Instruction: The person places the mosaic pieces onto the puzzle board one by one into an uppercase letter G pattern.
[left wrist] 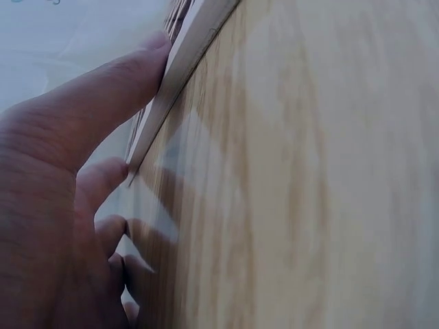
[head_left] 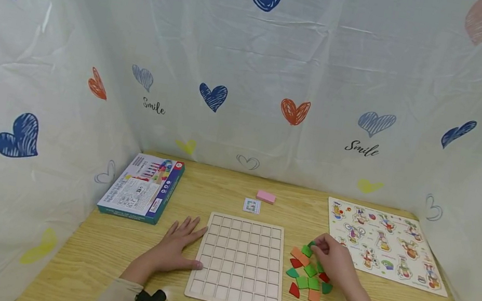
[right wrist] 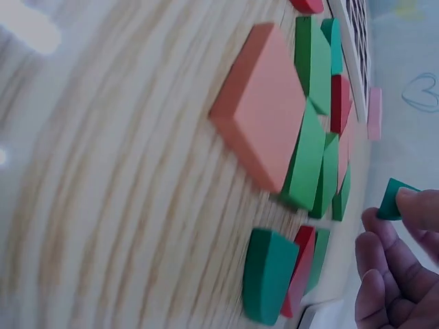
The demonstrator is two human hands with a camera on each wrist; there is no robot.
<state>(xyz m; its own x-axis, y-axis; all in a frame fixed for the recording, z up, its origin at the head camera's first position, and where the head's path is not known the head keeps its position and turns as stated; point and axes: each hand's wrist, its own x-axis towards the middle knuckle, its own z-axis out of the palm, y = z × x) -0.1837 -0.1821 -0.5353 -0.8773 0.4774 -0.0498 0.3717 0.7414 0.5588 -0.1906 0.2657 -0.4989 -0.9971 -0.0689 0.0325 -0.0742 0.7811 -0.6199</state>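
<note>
A wooden grid board (head_left: 240, 263) lies flat on the table with bare squares. My left hand (head_left: 173, 248) rests at its left side, fingers spread, thumb and index fingertip touching the edge; the left wrist view shows the thumb (left wrist: 116, 89) against the board's side. Right of the board, my right hand (head_left: 339, 263) pinches a dark green piece (right wrist: 389, 199) between thumb and index finger, raised over a cluster of small flat pieces. Among these are light green squares (head_left: 302, 282), orange pieces (right wrist: 264, 110), red pieces (head_left: 294, 290) and dark green ones (right wrist: 269, 275).
A boxed game (head_left: 140, 187) sits at the back left. Behind the board are a small patterned card (head_left: 252, 205) and a pink block (head_left: 266, 196). At the back right lies a sheet with cartoon figures (head_left: 369, 239). A heart-printed curtain (head_left: 263, 70) encloses the table.
</note>
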